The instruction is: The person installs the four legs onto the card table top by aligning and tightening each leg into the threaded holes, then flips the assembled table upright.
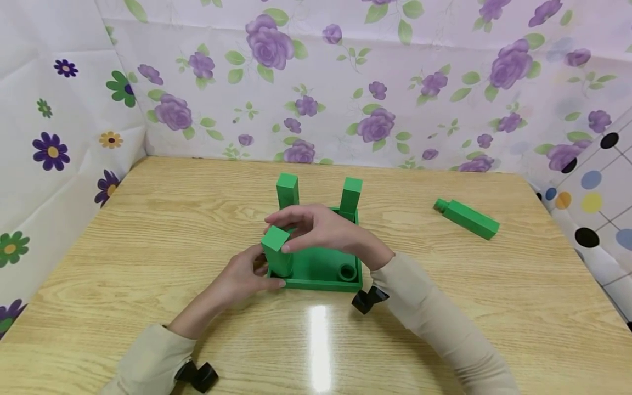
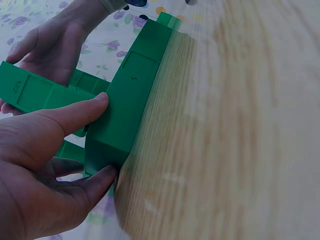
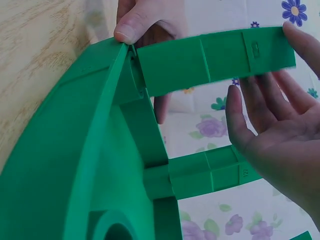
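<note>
A green rectangular tray (image 1: pixel 321 285) lies on the table, with square green posts standing at three of its corners. The left hand (image 1: pixel 242 275) grips the near-left corner, its thumb against the outer wall (image 2: pixel 131 85). Above that corner, the right hand (image 1: pixel 323 227) holds the upper end of the near-left post (image 3: pixel 220 57) between thumb and fingers. This post stands upright at its corner. Two other posts, the far-left (image 1: pixel 288 192) and the far-right (image 1: pixel 351 195), rise at the back. A round socket (image 1: pixel 347 272) sits bare in the near-right corner.
A loose green post (image 1: pixel 469 219) with a narrower round end lies on the wooden table (image 1: pixel 424 340) to the right. Flowered sheeting (image 1: pixel 340 82) hangs behind the table, and patterned sheets border both sides.
</note>
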Demonstrator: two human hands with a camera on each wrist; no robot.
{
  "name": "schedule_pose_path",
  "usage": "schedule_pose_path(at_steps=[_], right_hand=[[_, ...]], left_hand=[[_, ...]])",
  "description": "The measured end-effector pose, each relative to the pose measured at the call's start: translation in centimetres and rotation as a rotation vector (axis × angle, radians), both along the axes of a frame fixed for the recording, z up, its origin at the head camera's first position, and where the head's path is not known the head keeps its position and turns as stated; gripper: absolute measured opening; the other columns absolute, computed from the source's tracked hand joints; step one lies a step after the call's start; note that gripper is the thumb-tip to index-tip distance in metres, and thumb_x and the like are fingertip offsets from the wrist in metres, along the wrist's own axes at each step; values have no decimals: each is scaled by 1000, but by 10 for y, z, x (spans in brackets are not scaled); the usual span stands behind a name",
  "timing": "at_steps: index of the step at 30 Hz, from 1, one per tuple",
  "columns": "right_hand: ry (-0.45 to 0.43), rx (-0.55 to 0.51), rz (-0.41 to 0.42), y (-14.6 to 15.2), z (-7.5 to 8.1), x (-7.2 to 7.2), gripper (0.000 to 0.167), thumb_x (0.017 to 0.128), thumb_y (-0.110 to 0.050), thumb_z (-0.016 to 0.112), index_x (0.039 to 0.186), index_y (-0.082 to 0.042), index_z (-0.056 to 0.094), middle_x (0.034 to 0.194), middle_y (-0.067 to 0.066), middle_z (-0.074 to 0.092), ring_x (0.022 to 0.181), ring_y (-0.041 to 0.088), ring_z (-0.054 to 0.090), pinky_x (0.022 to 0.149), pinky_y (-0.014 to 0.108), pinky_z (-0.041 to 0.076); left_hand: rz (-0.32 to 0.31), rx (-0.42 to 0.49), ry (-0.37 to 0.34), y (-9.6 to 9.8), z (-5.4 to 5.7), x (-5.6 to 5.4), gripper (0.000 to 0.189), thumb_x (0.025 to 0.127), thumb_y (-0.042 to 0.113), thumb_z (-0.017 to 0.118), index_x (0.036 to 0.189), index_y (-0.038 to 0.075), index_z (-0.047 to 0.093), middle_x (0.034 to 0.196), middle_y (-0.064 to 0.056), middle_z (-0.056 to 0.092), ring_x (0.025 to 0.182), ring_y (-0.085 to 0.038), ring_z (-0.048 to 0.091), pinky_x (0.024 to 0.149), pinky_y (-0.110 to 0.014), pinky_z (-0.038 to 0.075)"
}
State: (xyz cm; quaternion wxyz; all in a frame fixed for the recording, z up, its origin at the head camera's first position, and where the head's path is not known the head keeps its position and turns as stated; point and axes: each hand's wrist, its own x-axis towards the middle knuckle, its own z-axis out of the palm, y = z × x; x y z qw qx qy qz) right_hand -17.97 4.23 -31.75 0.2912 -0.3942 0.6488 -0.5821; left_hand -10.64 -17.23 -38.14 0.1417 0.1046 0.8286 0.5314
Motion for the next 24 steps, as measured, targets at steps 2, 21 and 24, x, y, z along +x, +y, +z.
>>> schedule_pose_path(at_steps=[2, 21, 24], right_hand=[[6, 19, -26, 0, 0, 0, 51, 87, 0, 69, 135, 2, 53, 132, 11, 57, 118, 20, 55, 95, 37, 50], [214, 110, -338, -3, 1, 20, 32, 78, -13, 82, 105, -7, 67, 98, 2, 66, 89, 16, 64, 81, 29, 55], [228, 131, -390, -5, 1, 25, 32, 77, -16, 84, 103, -8, 66, 97, 1, 66, 88, 14, 64, 78, 28, 56]], left_hand=[[-2, 4, 2, 0, 0, 0, 74, 80, 15, 81, 143, 3, 43, 141, -17, 46, 129, -34, 45, 105, -47, 39], [0, -24, -4, 0, -2, -2, 80, 80, 16, 82, 146, 4, 39, 137, -18, 50, 126, -35, 48, 103, -46, 42], [-1, -26, 1, 0, -2, -2, 78, 80, 15, 81, 145, 4, 41, 136, -18, 50, 125, -36, 49, 103, -46, 43]])
